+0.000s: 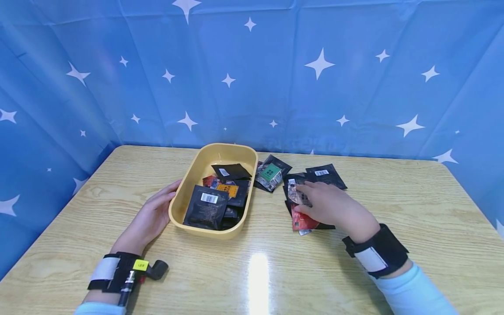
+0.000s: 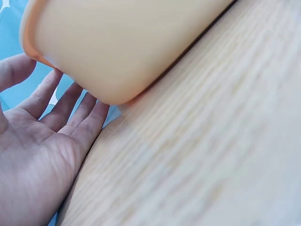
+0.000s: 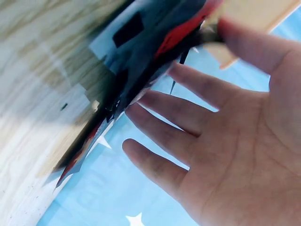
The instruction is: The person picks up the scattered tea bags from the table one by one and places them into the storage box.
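The fingertips of my left hand (image 1: 156, 212) touch the outer wall of a yellow plastic bin (image 1: 214, 234). Its fingers lie fairly straight along the wall in the left wrist view. Inside the bin is a jumble of black sachets (image 1: 206, 208), one with an orange label (image 1: 227, 189). Over to the right, my right hand (image 1: 332, 205) reaches onto a pile of flat sachets, among them a red one (image 1: 302, 221). Seen from the right wrist, its fingers (image 3: 202, 89) extend straight against the pile. The thumb tip is blurred near a sachet edge.
A sachet with a green label (image 1: 271, 173) lies beside the bin's right side, overlapping another. Behind the pile rests a black sachet with a barcode (image 1: 327, 176). A blue starry curtain (image 1: 252, 87) hangs behind the wooden table (image 1: 413, 210).
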Demonstrator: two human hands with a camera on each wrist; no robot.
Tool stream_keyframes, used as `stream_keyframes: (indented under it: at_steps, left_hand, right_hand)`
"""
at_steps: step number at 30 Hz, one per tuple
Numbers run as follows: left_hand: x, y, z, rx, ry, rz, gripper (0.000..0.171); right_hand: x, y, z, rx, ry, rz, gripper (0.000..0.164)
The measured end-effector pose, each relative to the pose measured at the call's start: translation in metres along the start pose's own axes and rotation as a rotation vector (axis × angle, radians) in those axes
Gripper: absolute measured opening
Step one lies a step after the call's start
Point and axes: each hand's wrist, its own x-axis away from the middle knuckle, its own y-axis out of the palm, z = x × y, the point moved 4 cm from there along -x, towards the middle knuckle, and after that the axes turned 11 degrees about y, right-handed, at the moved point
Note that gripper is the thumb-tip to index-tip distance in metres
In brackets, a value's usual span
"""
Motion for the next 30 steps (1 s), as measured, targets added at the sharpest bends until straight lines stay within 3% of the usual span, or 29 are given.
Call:
stream_keyframes:
  at_steps: [7, 12, 22, 30]
  left_hand:
    - [-0.002, 0.001, -0.001, -0.008, -0.009, 0.018, 0.056]
    - [-0.002, 0.001, -0.001, -0.016, -0.01, 0.011, 0.057]
    - [-0.001, -0.002, -0.002, -0.008, -0.011, 0.005, 0.057]
    - [0.0, 0.0, 0.001, -0.019, 0.001, -0.008, 0.057]
  right_hand:
    - [-0.002, -0.004, 0.0, 0.006, 0.007, 0.068, 0.045]
    - [0.0, -0.012, -0.002, 0.001, -0.037, 0.22, 0.036]
    - [0.003, -0.029, -0.007, -0.11, -0.016, 0.408, 0.035]
    - [0.004, -0.041, -0.015, -0.16, -0.026, 0.455, 0.036]
